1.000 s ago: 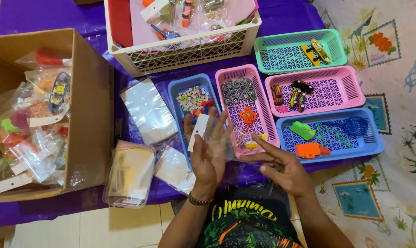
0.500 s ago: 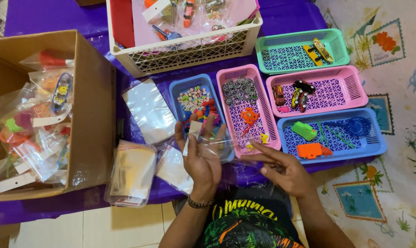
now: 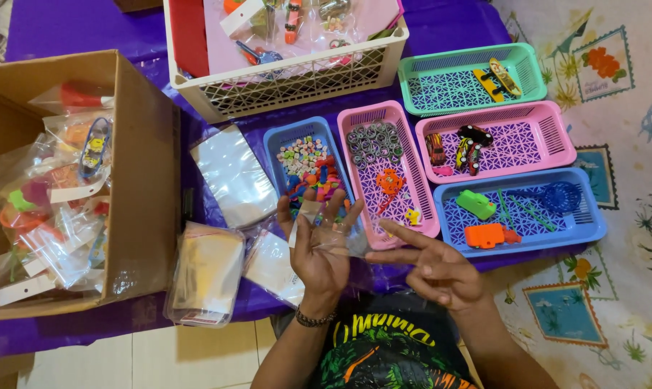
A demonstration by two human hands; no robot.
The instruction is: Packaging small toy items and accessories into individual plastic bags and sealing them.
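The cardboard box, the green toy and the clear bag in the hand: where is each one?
cardboard box [image 3: 144, 180]: head view, on its right wall.
green toy [image 3: 476, 204]: head view, on its body.
clear bag [image 3: 335, 236]: head view, on the film over the left hand [image 3: 317, 252].

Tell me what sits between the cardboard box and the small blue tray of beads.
In the head view, a stack of clear plastic bags lies on the purple cloth between the cardboard box and the blue tray.

Clear plastic bags [image 3: 234, 176] beside filled packets [image 3: 52, 209] in cardboard box [image 3: 142, 180].
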